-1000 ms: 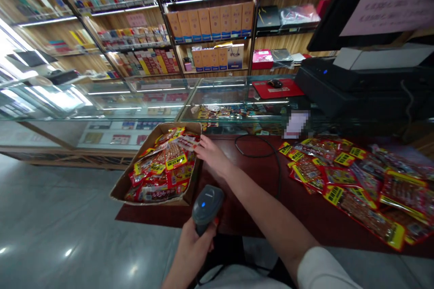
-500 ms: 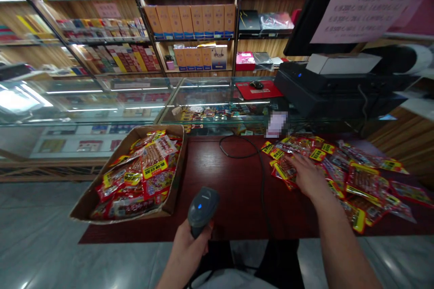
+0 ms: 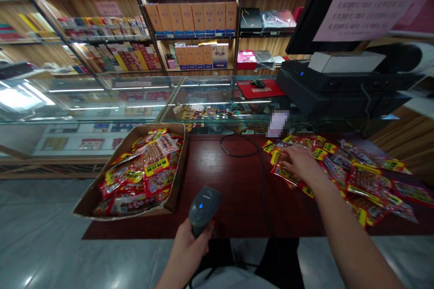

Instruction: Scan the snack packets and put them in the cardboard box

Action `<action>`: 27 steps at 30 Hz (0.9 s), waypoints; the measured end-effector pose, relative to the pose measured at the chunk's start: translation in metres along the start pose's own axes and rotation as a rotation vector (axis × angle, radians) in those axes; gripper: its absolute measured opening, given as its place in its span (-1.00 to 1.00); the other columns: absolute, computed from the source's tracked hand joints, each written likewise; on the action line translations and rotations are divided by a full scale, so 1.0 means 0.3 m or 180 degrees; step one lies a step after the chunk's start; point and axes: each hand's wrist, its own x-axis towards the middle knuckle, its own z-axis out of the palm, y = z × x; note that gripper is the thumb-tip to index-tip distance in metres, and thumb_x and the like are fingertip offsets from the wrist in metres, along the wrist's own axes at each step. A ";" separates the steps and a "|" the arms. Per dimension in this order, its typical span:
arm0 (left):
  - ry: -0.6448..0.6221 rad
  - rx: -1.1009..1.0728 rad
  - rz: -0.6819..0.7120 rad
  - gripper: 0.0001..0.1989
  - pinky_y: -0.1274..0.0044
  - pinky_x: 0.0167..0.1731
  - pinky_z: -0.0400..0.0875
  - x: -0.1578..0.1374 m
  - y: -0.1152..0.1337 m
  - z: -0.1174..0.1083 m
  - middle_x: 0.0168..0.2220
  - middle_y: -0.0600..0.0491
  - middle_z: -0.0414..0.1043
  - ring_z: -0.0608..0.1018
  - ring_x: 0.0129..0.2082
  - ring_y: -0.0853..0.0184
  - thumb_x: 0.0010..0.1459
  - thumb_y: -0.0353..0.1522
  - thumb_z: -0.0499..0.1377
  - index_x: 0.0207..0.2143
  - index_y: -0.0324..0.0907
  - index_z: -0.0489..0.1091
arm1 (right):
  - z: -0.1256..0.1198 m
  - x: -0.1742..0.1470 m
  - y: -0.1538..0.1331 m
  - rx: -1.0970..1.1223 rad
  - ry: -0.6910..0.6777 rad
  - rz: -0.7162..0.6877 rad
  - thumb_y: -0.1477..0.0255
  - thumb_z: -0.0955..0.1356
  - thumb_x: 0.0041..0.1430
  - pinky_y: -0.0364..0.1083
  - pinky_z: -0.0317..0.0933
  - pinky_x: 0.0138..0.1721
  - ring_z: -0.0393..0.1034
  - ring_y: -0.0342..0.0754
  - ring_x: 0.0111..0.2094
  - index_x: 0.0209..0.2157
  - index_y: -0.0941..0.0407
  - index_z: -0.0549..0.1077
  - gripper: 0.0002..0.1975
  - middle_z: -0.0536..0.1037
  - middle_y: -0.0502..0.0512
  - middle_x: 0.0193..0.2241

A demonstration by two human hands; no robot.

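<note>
My left hand [image 3: 191,246] is wrapped round the handle of a dark grey barcode scanner [image 3: 204,205] with a small blue light on top, held over the table's front edge. On the right, my right hand [image 3: 301,165] reaches over a loose pile of red and yellow snack packets [image 3: 366,178]. Its fingers are apart and rest on a packet [image 3: 280,159] at the pile's left side; the fingertips are partly hidden among the wrappers. At the left, an open cardboard box [image 3: 179,180] holds many similar snack packets [image 3: 156,156].
A black cable [image 3: 263,189] loops across the dark red table [image 3: 224,180]. Behind stand a glass counter [image 3: 135,99], a red mat [image 3: 244,90] with a mouse [image 3: 257,83], a blurred-out card [image 3: 277,124], and a monitor [image 3: 315,18] above a black machine [image 3: 325,92].
My right hand has shifted slightly left and up over the packets, its fingers now more spread. The scanner in my left hand stays almost in place.
</note>
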 end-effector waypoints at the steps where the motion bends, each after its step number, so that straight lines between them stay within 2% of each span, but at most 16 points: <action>1: 0.0006 -0.0017 -0.0002 -0.65 0.57 -0.64 0.24 -0.001 -0.002 0.000 -0.71 0.18 0.30 0.37 -0.72 0.39 -0.04 -0.06 0.29 -0.51 -0.15 0.37 | 0.002 0.003 -0.023 0.0201 0.0116 0.0027 0.38 0.42 0.14 0.29 0.31 0.11 0.53 0.27 -0.06 -0.08 0.02 0.59 -0.72 0.62 0.25 -0.12; 3: 0.0000 -0.0030 0.0008 -0.65 0.57 -0.64 0.25 -0.003 -0.006 0.000 -0.71 0.18 0.30 0.37 -0.71 0.39 -0.04 -0.07 0.30 -0.50 -0.15 0.38 | 0.014 -0.007 -0.088 0.0718 0.0399 0.0006 0.33 0.36 0.23 0.19 0.40 0.04 0.55 0.23 -0.08 -0.09 0.01 0.60 -0.75 0.63 0.24 -0.11; 6: -0.0029 0.0019 0.0026 -0.66 0.58 -0.63 0.25 -0.003 -0.013 -0.003 -0.69 0.19 0.29 0.37 -0.70 0.39 0.00 -0.08 0.30 -0.49 -0.15 0.36 | 0.049 -0.054 -0.225 0.1737 0.0849 0.0128 0.21 0.34 0.28 0.19 0.36 0.17 0.55 0.21 0.04 -0.04 0.01 0.62 -0.68 0.66 0.20 -0.01; 8: -0.0084 0.0124 0.0057 -0.68 0.58 -0.63 0.24 -0.003 -0.014 -0.005 -0.69 0.20 0.29 0.36 -0.69 0.39 0.03 -0.10 0.29 -0.47 -0.14 0.36 | 0.080 -0.091 -0.321 0.2333 0.0667 0.0309 0.15 0.34 0.30 0.19 0.36 0.20 0.55 0.18 0.08 0.03 0.02 0.61 -0.61 0.67 0.16 0.03; 11: -0.0259 0.0341 0.0168 -0.76 0.59 -0.62 0.23 -0.007 -0.011 -0.010 -0.69 0.21 0.28 0.35 -0.67 0.39 0.08 -0.17 0.25 -0.45 -0.14 0.36 | 0.119 -0.124 -0.433 0.3001 -0.0029 0.0416 0.17 0.31 0.34 0.14 0.43 0.14 0.60 0.14 0.04 0.10 0.04 0.59 -0.57 0.68 0.14 0.03; 14: -0.0404 0.0483 0.0262 -0.82 0.59 -0.60 0.23 -0.014 -0.007 -0.017 -0.68 0.21 0.27 0.35 -0.66 0.38 0.11 -0.23 0.21 -0.46 -0.13 0.35 | 0.132 -0.122 -0.482 0.3056 -0.0344 0.0327 0.24 0.31 0.33 0.11 0.42 0.16 0.60 0.11 0.04 0.09 0.06 0.60 -0.59 0.69 0.13 0.02; 21: -0.0544 0.0390 0.0403 -0.95 0.60 -0.52 0.29 -0.032 0.006 -0.031 -0.60 0.16 0.37 0.36 -0.58 0.37 0.06 -0.38 0.23 -0.43 -0.17 0.47 | 0.107 -0.081 -0.465 0.2690 -0.0452 0.0100 0.32 0.32 0.30 0.11 0.39 0.18 0.59 0.12 0.08 0.05 -0.01 0.64 -0.63 0.68 0.06 0.02; 27: -0.0696 0.0542 0.0736 -0.87 0.58 -0.34 0.37 -0.040 0.028 -0.020 -0.44 0.07 0.52 0.46 -0.40 0.30 0.09 -0.44 0.20 -0.35 -0.22 0.56 | 0.076 -0.073 -0.486 0.2690 -0.0546 0.0028 0.34 0.34 0.28 0.12 0.42 0.14 0.61 0.14 0.04 0.03 -0.10 0.65 -0.66 0.70 -0.01 -0.01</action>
